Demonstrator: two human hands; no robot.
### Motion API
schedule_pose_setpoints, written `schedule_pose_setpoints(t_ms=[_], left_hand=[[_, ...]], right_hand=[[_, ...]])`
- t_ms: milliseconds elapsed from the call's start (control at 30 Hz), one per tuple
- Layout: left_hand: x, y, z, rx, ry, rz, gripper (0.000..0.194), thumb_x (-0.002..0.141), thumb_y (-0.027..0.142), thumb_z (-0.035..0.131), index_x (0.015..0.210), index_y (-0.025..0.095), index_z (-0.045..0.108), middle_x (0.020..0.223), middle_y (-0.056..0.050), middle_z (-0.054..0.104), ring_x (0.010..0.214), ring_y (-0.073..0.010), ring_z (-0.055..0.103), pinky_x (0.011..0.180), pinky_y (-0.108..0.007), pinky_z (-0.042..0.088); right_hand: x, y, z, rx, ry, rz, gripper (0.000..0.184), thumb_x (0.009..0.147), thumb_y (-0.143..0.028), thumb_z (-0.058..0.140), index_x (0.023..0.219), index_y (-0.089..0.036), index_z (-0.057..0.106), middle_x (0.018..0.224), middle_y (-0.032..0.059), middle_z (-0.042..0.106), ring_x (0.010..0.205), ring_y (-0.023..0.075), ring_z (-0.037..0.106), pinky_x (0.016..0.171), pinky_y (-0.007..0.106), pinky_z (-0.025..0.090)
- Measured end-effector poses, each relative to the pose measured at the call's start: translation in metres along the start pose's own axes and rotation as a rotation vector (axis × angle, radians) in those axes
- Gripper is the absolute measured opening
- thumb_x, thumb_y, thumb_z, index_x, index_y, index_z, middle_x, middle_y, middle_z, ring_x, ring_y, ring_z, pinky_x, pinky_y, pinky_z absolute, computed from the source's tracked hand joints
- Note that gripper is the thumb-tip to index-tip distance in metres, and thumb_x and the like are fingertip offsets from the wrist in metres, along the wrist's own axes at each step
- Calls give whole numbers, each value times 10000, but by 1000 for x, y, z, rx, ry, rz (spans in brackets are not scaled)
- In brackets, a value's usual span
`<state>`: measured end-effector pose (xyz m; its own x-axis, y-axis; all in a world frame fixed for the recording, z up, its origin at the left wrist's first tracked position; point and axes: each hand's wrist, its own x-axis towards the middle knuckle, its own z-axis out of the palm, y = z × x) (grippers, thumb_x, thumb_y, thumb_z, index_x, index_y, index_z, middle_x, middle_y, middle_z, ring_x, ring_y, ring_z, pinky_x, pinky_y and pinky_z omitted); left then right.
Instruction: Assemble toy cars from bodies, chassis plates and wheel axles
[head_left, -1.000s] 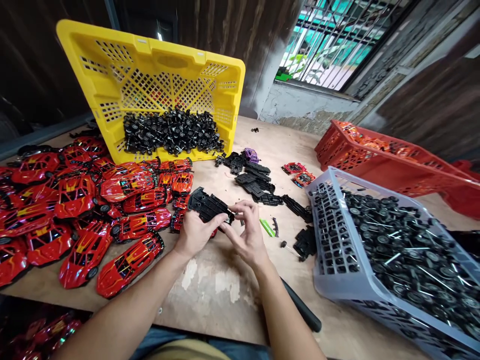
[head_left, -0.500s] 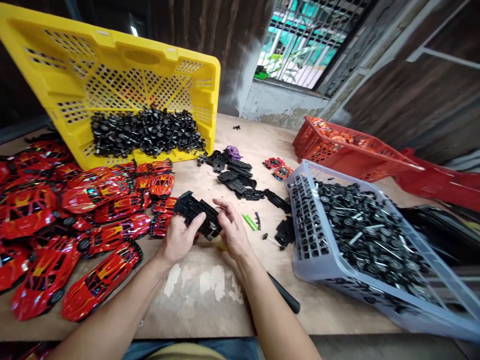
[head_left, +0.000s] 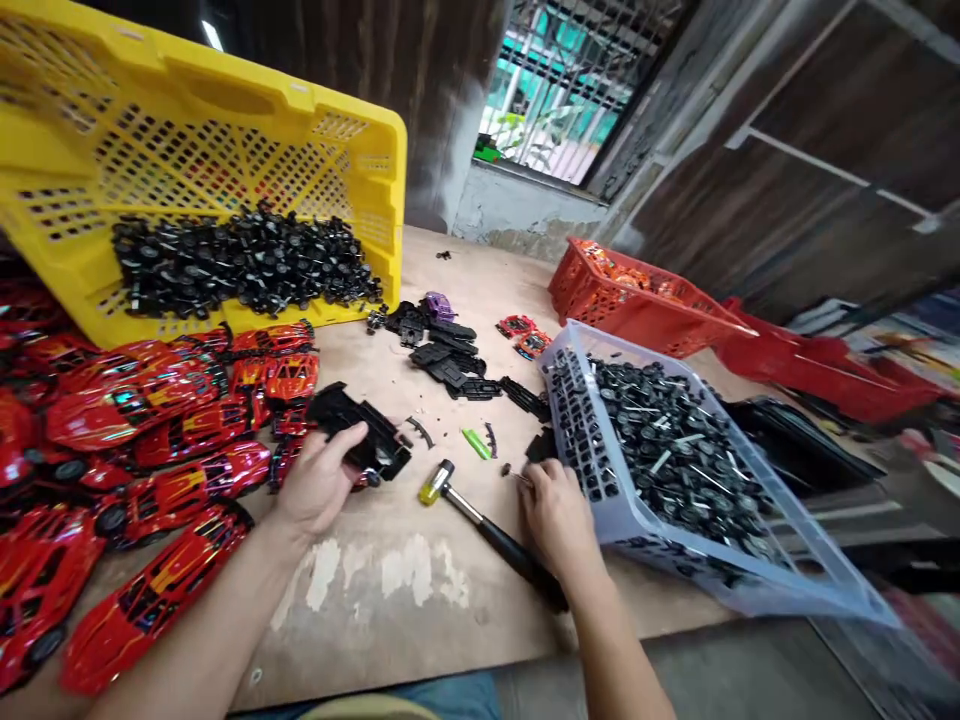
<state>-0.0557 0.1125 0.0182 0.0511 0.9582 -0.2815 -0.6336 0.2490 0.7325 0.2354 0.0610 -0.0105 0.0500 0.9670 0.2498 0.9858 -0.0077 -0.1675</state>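
Observation:
My left hand [head_left: 319,480] is closed round a black toy car chassis [head_left: 360,430], held just above the wooden table [head_left: 405,590]. My right hand [head_left: 555,515] rests on the table beside the grey basket [head_left: 600,520] of black wheel axles. Its fingers curl over small black parts [head_left: 540,447] there; what they pinch, if anything, is hidden. A small hammer [head_left: 480,530] with a yellow head lies between my hands.
Many red toy cars [head_left: 150,430] cover the table's left. A tilted yellow crate [head_left: 225,120] holds black wheel sets. More black chassis [head_left: 450,365] and a purple car [head_left: 439,305] lie mid-table. Red baskets [head_left: 637,300] stand at the back right.
My right hand left the chassis and moved right to the grey basket's edge. The hammer, hidden before under my arm, now shows. The view has swung right.

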Motion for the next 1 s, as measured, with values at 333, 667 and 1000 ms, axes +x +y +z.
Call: schedule_pose_setpoints(t_ms=[333,667,1000], left_hand=[[-7,-10,2,74,-281,-239,333,712,260,771,979,125,624,875,-107,740,737,-240,721,696,-345,566],[-7,-8,-1,15,-345,-284,416,704,488,780,896,151,627,681,-39,680,564,-188,658,556,-293,536],[-4,-9,-2,83,-317,-381,741,791,778,513,1048,105,684,655,-112,712,485,-236,671,452,-293,502]], right_hand=[[42,-103,-27,637,92,-466,142,972,-269,542,975,-219,675,878,53,648,806,179,605,718,306,489],[62,-138,-1,901,-62,-468,252,985,-296,492,1104,-285,714,990,64,565,921,198,574,806,361,501],[42,-128,12,1142,-27,-218,130,881,-341,668,976,-258,703,960,57,579,813,187,586,686,333,532]])
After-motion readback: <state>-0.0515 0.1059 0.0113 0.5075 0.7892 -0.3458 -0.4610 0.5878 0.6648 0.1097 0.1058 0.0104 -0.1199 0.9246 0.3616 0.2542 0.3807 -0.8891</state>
